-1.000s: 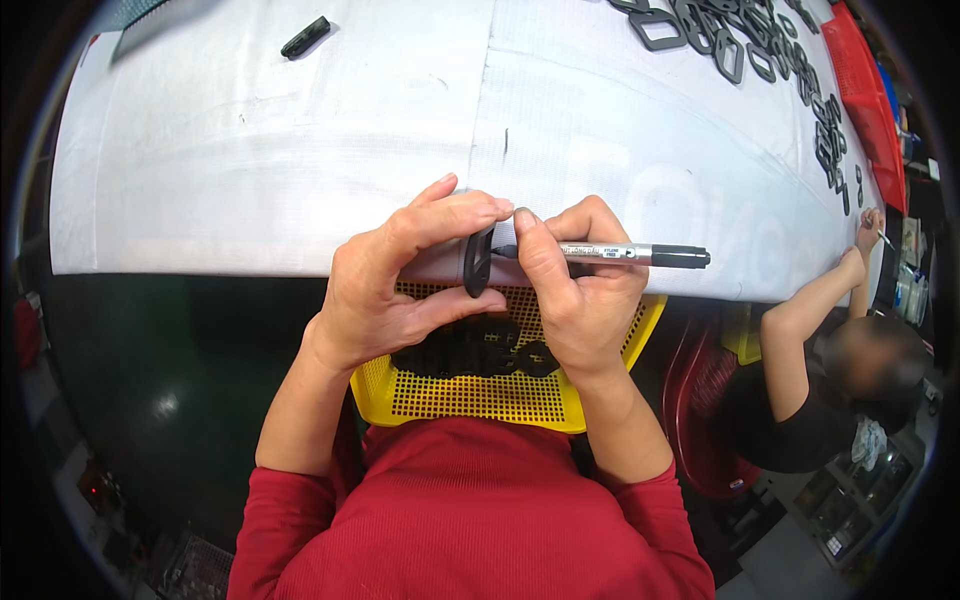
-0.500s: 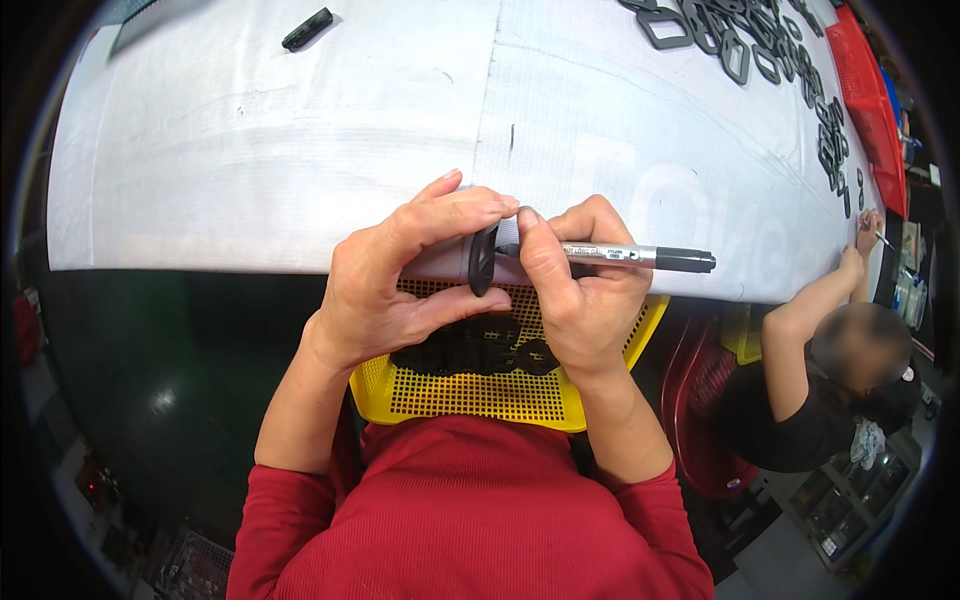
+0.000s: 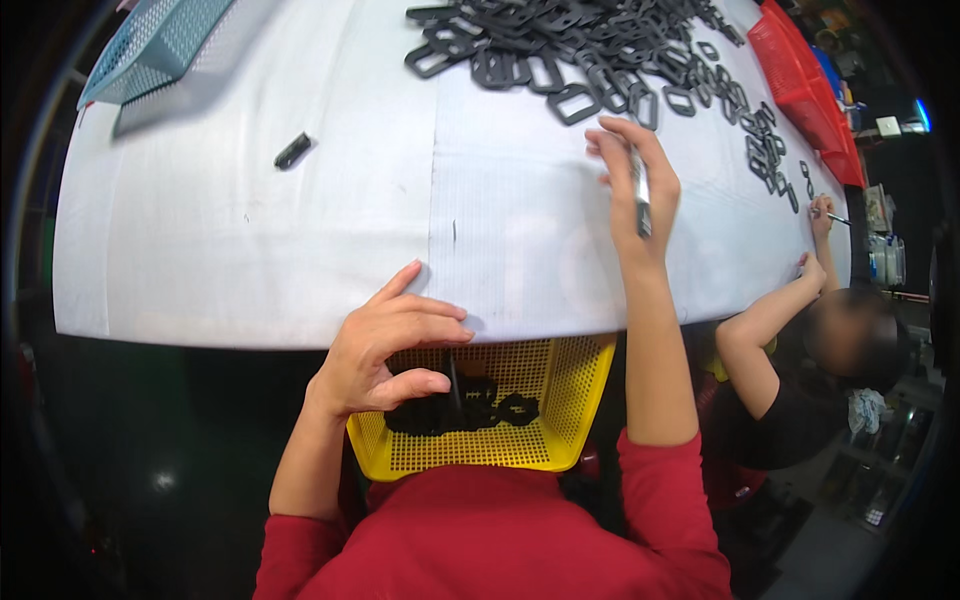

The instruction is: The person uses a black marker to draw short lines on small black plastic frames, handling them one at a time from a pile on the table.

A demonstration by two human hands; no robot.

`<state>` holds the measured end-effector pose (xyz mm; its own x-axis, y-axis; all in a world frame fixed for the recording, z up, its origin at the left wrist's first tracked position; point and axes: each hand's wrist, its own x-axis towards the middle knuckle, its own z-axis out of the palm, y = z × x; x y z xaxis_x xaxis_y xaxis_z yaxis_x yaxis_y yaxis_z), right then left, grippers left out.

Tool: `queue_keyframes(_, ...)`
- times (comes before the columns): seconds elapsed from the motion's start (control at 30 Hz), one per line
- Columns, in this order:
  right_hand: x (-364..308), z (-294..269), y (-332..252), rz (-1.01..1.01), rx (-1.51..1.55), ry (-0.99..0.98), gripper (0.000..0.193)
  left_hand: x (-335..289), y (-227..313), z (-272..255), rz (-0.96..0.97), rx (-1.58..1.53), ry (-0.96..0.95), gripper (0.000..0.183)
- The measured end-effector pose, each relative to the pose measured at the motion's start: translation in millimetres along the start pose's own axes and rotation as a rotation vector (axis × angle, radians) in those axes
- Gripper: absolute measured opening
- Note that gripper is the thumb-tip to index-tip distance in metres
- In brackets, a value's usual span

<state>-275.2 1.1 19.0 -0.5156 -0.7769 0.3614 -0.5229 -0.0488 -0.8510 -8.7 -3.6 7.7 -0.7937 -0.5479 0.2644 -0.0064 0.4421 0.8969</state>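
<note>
My left hand point(image 3: 385, 345) is over the yellow basket point(image 3: 485, 464), its thumb and fingers spread apart. Just off the thumb tip, a thin black piece point(image 3: 453, 385) shows edge-on; it appears to be out of my grasp. More black pieces point(image 3: 480, 405) lie inside the basket. Over the white-covered table, my right hand point(image 3: 643, 190) keeps a silver-and-black marker pen point(image 3: 640, 190) against its palm. Those fingertips are at the near edge of a heap of black frame-shaped buckles point(image 3: 600, 50); whether they touch one I cannot tell.
A black pen cap point(image 3: 293, 151) lies on the white table cover point(image 3: 200, 250). A blue-grey basket point(image 3: 160, 50) stands far left, red baskets point(image 3: 800, 90) far right. At the right, another person's hand point(image 3: 820, 212) holds a pen near some buckles.
My right hand has moved from the left hand to the buckle heap, carrying the marker. My left hand has let go of the black buckle above the basket. The view has shifted.
</note>
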Motion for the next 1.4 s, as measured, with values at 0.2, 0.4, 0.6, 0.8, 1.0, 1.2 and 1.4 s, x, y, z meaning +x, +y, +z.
queue_keyframes(0.2, 51.4, -8.8, 40.1, -0.438, -0.562, -0.201, 0.019, 2.4, 1.8, 7.4, -0.093, -0.085, 0.087, 0.023)
queue_keyframes(0.4, 1.3, -5.2, 15.2, -0.45, -0.555, -0.23, 0.021, 5.4, 13.8, 6.5, -0.238, -0.14, 0.155, 0.021)
queue_keyframes(0.6, -63.7, 5.6, -45.5, 0.149, 0.189, -0.335, 0.017, 30.3, 21.2, 30.7, -0.349, -0.418, 0.411, 0.056)
queue_keyframes(0.8, -92.7, 12.6, -67.1, 0.262, 0.483, -0.409, 0.017, 31.3, 19.2, 30.8, -0.328, -0.646, 0.399, 0.054)
queue_keyframes(1.0, -93.8, 4.0, -67.0, 0.279, 0.462, -0.326, 0.023, 12.9, 10.2, 21.4, -0.264, -0.424, 0.347, 0.053)
queue_keyframes(1.2, -101.7, 8.9, -65.9, 0.521, 0.495, -0.192, 0.013, -2.2, 6.5, 18.8, -0.22, -0.245, 0.288, 0.053)
queue_keyframes(1.4, -105.3, 28.4, -64.0, 0.4, 0.417, -0.157, 0.02, -4.8, -1.1, 18.0, -0.18, -0.22, 0.3, 0.055)
